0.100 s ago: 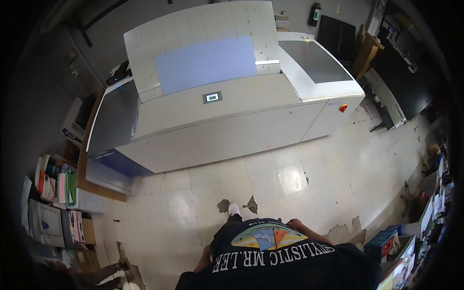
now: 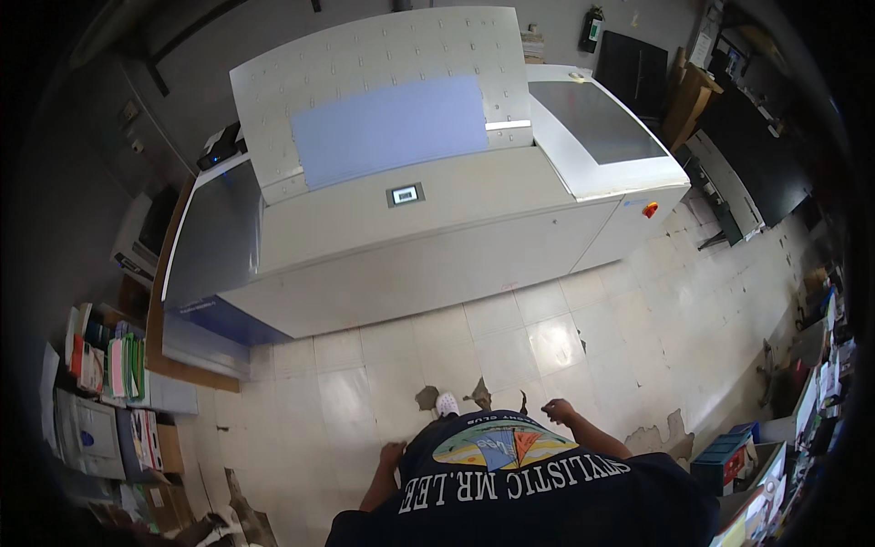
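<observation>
My left hand (image 2: 392, 453) hangs low beside the left edge of my dark printed T-shirt (image 2: 510, 465). Its fingers are too small and dim to read, and no object shows in it. My right hand (image 2: 559, 410) reaches forward past the shirt's right side, fingers loosely apart with nothing between them. Neither hand touches anything beyond me. Ahead, across the tiled floor, stands a large pale machine (image 2: 410, 264) with a small control screen (image 2: 405, 195), a raised perforated panel (image 2: 374, 55) bearing a bluish sheet (image 2: 392, 128), and a red-yellow rotary switch (image 2: 650, 210).
A shelf of folders (image 2: 128, 365) stands left. Part of another person (image 2: 205, 529) shows dimly at the lower left. Broken tiles (image 2: 478, 394) mark the floor (image 2: 365, 383). A dark-topped table (image 2: 756, 146) and a teal crate (image 2: 720, 460) are at right.
Both hands have come farther out from my body, the right one forward and upward. The machine sits slightly lower in view. The other person's arm at lower left has shifted down, mostly out of sight.
</observation>
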`<act>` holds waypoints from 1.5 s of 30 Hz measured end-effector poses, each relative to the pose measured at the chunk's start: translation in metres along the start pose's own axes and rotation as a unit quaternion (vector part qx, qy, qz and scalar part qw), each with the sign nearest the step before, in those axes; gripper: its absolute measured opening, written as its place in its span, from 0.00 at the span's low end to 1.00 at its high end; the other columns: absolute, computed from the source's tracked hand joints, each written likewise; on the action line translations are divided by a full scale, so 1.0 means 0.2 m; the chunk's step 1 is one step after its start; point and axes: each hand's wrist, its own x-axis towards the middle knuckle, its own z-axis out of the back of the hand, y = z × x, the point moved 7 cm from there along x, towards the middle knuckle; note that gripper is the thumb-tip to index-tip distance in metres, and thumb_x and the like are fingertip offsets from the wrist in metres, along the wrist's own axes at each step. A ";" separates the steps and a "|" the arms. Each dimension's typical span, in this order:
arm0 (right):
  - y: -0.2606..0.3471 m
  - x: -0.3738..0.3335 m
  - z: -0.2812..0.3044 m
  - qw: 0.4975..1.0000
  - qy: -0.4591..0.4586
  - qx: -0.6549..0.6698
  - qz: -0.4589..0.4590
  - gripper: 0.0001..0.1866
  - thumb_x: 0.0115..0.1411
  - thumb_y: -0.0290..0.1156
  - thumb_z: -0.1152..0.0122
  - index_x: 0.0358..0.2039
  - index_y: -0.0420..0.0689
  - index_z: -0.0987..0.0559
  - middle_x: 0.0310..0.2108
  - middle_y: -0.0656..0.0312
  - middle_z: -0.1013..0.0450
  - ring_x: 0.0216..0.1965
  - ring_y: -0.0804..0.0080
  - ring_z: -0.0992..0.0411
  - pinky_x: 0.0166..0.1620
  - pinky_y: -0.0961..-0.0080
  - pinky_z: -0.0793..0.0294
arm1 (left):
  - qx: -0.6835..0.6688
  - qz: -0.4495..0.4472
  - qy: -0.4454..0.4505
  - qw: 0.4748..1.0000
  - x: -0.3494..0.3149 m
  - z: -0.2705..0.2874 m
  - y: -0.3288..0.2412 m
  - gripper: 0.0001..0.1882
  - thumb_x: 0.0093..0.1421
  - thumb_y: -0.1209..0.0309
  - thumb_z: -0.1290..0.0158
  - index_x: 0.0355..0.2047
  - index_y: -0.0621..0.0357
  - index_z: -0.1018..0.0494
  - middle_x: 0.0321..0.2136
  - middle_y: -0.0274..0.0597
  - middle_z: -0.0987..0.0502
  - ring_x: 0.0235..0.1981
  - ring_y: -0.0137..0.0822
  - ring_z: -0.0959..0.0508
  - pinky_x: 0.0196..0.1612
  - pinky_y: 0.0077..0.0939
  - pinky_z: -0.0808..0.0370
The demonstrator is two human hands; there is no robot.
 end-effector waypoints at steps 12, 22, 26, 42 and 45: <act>0.83 0.40 0.15 0.996 0.010 -0.060 0.069 0.26 0.57 0.54 0.43 0.38 0.43 0.17 0.43 0.47 0.22 0.48 0.49 0.25 0.53 0.60 0.27 | -0.246 -0.053 -0.173 0.952 0.73 1.08 -0.74 0.26 0.58 0.51 0.41 0.48 0.58 0.24 0.33 0.51 0.19 0.36 0.46 0.20 0.44 0.37 0.25; 1.06 1.08 0.43 0.993 0.068 -0.086 -0.037 0.29 0.60 0.54 0.47 0.29 0.36 0.17 0.28 0.48 0.21 0.28 0.53 0.21 0.35 0.60 0.19 | 0.023 -0.072 0.103 0.992 0.77 0.87 -0.65 0.27 0.60 0.45 0.49 0.43 0.58 0.22 0.42 0.55 0.20 0.45 0.54 0.21 0.50 0.43 0.26; 1.56 1.32 0.72 0.978 0.032 -0.165 0.123 0.26 0.59 0.54 0.46 0.23 0.42 0.19 0.19 0.56 0.23 0.21 0.64 0.24 0.31 0.65 0.22 | 0.022 -0.063 0.108 0.992 0.81 1.20 -0.81 0.30 0.60 0.43 0.52 0.41 0.59 0.21 0.39 0.58 0.20 0.44 0.56 0.21 0.48 0.45 0.26; 3.10 0.83 1.17 0.903 -0.145 -0.121 0.386 0.25 0.57 0.38 0.36 0.53 0.42 0.26 0.51 0.44 0.30 0.54 0.46 0.31 0.55 0.57 0.29 | 0.003 -0.134 -0.194 0.972 0.67 2.47 -1.71 0.25 0.62 0.46 0.51 0.34 0.58 0.23 0.28 0.56 0.20 0.33 0.53 0.19 0.38 0.47 0.24; 3.06 0.88 1.09 0.910 -0.155 -0.164 0.349 0.32 0.55 0.40 0.34 0.59 0.43 0.32 0.57 0.43 0.36 0.59 0.41 0.38 0.58 0.53 0.32 | -0.069 -0.211 -0.207 0.953 0.73 2.79 -1.96 0.21 0.62 0.50 0.48 0.36 0.57 0.24 0.25 0.52 0.21 0.31 0.50 0.19 0.36 0.46 0.25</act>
